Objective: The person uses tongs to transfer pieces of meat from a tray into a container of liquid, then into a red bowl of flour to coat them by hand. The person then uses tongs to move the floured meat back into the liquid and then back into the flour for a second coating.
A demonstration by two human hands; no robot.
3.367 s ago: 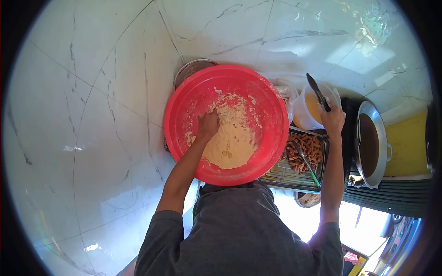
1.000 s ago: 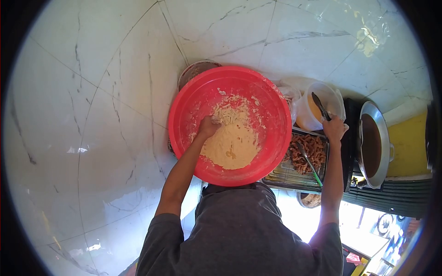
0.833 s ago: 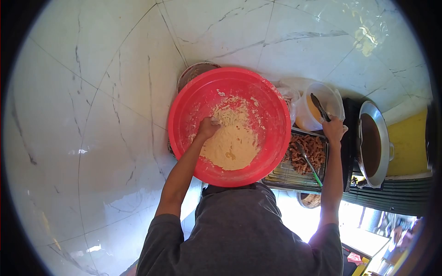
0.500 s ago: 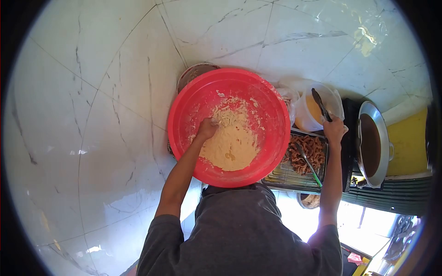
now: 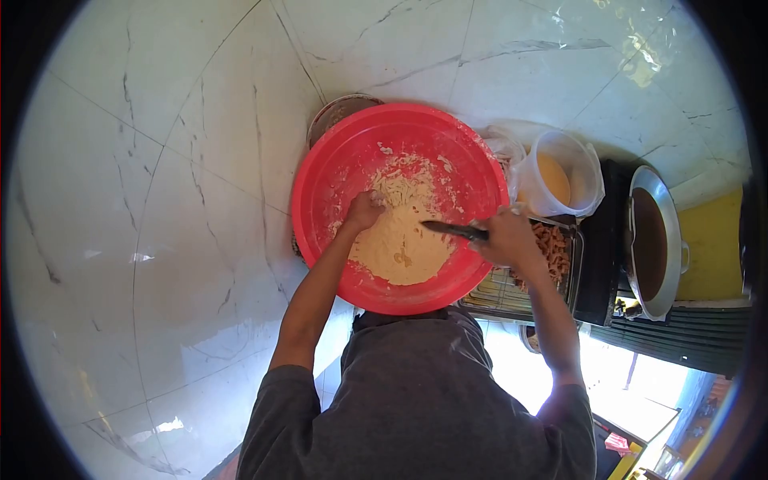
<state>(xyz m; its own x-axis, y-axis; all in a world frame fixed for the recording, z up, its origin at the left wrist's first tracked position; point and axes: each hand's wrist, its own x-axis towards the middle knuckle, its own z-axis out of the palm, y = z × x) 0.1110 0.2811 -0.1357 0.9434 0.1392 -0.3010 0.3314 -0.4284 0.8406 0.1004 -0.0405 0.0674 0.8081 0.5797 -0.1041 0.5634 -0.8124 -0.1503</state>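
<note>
A big red basin [image 5: 472, 180] sits on the white marble floor and holds pale, crumbly dough [image 5: 404, 240]. My left hand [image 5: 362, 211] is fisted in the dough at the basin's left side. My right hand [image 5: 504, 237] grips a dark spoon [image 5: 452, 230] and holds it level over the dough, tip pointing left. A clear plastic tub [image 5: 588, 172] with yellow liquid stands just right of the basin.
A wire tray [image 5: 496, 292] of brown fried pieces lies under my right wrist. A steel wok [image 5: 660, 240] of dark oil sits on a black stove at the right. A brown bowl [image 5: 336, 112] peeks out behind the basin. White marble floor spreads to the left.
My right hand has carried the spoon from the plastic tub leftward to over the dough in the basin. My left hand stays in the dough.
</note>
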